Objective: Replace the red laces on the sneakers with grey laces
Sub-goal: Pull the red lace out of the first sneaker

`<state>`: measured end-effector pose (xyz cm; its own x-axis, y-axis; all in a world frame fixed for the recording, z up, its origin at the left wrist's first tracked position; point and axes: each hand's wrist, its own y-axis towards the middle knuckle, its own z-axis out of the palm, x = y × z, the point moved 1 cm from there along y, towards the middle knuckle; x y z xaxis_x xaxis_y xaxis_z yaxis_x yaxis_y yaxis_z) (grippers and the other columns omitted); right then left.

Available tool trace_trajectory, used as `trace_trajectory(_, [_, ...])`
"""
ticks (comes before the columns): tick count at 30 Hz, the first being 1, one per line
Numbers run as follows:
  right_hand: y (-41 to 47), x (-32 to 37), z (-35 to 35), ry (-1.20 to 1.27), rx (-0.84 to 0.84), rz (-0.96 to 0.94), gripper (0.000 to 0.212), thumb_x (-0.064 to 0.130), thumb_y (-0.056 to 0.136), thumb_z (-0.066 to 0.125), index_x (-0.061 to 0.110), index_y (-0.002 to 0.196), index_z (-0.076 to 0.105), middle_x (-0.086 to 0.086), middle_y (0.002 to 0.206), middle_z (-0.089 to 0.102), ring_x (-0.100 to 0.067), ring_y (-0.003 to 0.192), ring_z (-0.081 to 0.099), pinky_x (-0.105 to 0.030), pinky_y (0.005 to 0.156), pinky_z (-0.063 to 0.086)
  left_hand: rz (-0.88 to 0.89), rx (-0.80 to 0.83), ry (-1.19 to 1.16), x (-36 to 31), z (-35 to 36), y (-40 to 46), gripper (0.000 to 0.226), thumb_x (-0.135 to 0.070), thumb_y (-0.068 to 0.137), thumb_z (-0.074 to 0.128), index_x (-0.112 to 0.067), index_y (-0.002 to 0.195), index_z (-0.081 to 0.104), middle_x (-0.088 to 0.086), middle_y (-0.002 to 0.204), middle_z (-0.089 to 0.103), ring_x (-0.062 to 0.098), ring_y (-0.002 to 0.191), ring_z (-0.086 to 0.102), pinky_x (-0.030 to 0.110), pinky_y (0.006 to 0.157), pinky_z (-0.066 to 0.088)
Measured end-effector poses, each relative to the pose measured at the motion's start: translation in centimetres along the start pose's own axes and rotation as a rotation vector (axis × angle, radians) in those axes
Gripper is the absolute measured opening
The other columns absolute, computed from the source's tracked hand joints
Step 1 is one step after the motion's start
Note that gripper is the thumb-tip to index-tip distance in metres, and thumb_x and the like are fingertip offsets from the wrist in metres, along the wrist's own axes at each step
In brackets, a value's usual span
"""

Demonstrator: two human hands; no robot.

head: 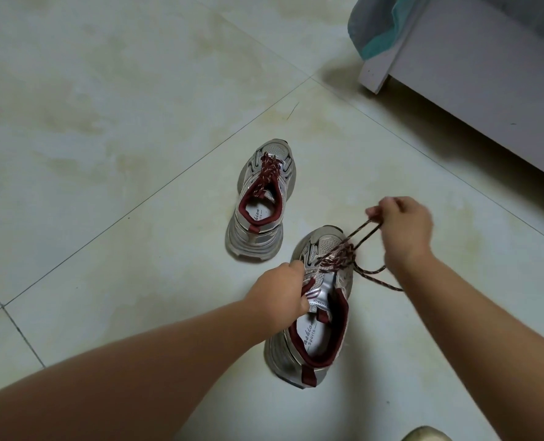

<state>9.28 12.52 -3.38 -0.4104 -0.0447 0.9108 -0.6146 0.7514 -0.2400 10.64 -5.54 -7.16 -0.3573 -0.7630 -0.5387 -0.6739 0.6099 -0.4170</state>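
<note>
Two silver-grey sneakers with dark red lining stand on the tiled floor. The far sneaker [261, 202] keeps its red lace [269, 173] threaded and untouched. The near sneaker [315, 307] lies closer to me, toe pointing away. My left hand [285, 291] grips its tongue and left side. My right hand [401, 230] pinches a loop of the near shoe's red lace [364, 232] and holds it taut, up and to the right of the eyelets. A loose end of this lace [378, 280] trails on the floor to the right. No grey laces are in view.
A white bed frame or cabinet [474, 90] runs along the upper right, with grey and teal fabric [378, 30] hanging over its corner. A pale object [426, 436] peeks in at the bottom edge. Pale floor tiles [105, 122] stretch to the left and beyond the shoes.
</note>
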Motion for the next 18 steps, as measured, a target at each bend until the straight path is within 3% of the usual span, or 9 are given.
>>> trace_trajectory(2, [0.4,0.8,-0.6,0.171,-0.005,0.076,0.025,0.003,0.092,0.041,0.012,0.070,0.049,-0.007,0.061,0.055,-0.018,0.052,0.051,-0.030,0.060,0.047,0.001,0.004,0.000,0.1,0.0,0.0,0.022,-0.021,0.083,0.056,-0.016,0.089,0.035,0.009,0.095,0.052,0.022,0.078,0.046,0.029,0.066,0.034])
trace_trajectory(3, [0.1,0.9,-0.4,0.142,0.055,0.071,0.023,0.004,0.093,0.043,0.013,0.073,0.049,-0.008,0.062,0.053,-0.018,0.051,0.048,-0.030,0.057,0.045,0.000,0.003,0.003,0.1,0.1,0.0,0.022,-0.021,0.084,0.056,-0.016,0.089,0.035,0.009,0.095,0.051,0.022,0.077,0.045,0.029,0.066,0.034])
trace_trajectory(6, [-1.8,-0.3,1.4,-0.293,0.406,-0.063,0.007,0.020,0.087,0.060,0.015,0.088,0.055,-0.004,0.079,0.057,-0.017,0.065,0.052,-0.029,0.065,0.043,-0.007,-0.005,0.000,0.1,0.1,0.0,0.020,-0.021,0.084,0.055,-0.014,0.092,0.038,0.009,0.096,0.052,0.022,0.078,0.046,0.029,0.066,0.034])
trace_trajectory(9, [-3.3,-2.1,2.5,-0.920,0.686,-0.294,0.020,0.036,0.082,0.064,0.017,0.086,0.059,0.002,0.084,0.059,-0.019,0.081,0.054,-0.027,0.068,0.038,-0.017,-0.011,0.014,0.0,0.0,0.0,0.024,-0.021,0.085,0.055,-0.009,0.103,0.044,0.010,0.101,0.053,0.027,0.089,0.052,0.029,0.068,0.034])
trace_trajectory(13, [-3.8,-2.5,3.1,-1.174,0.664,-0.480,0.012,0.023,0.089,0.050,0.013,0.084,0.053,-0.006,0.090,0.059,-0.029,0.091,0.057,-0.031,0.068,0.035,-0.018,-0.003,0.012,-0.1,0.0,-0.1,0.022,-0.020,0.084,0.054,-0.008,0.100,0.043,0.012,0.100,0.053,0.026,0.085,0.051,0.029,0.067,0.034])
trace_trajectory(16, [-2.6,-2.0,2.4,-1.169,0.426,-0.545,0.014,0.018,0.093,0.042,0.010,0.093,0.054,-0.013,0.100,0.059,-0.035,0.094,0.057,-0.035,0.073,0.039,-0.011,0.003,0.006,-0.1,-0.1,-0.1,0.019,-0.020,0.084,0.055,-0.011,0.094,0.040,0.011,0.098,0.052,0.025,0.082,0.049,0.029,0.066,0.033])
trace_trajectory(18, [-1.2,-1.0,1.1,-1.064,0.277,-0.479,0.023,0.022,0.095,0.043,0.004,0.101,0.056,-0.017,0.104,0.060,-0.036,0.095,0.056,-0.036,0.074,0.040,-0.007,0.011,0.009,0.0,-0.1,-0.2,0.020,-0.020,0.084,0.055,-0.013,0.092,0.037,0.011,0.097,0.052,0.025,0.082,0.049,0.030,0.066,0.033])
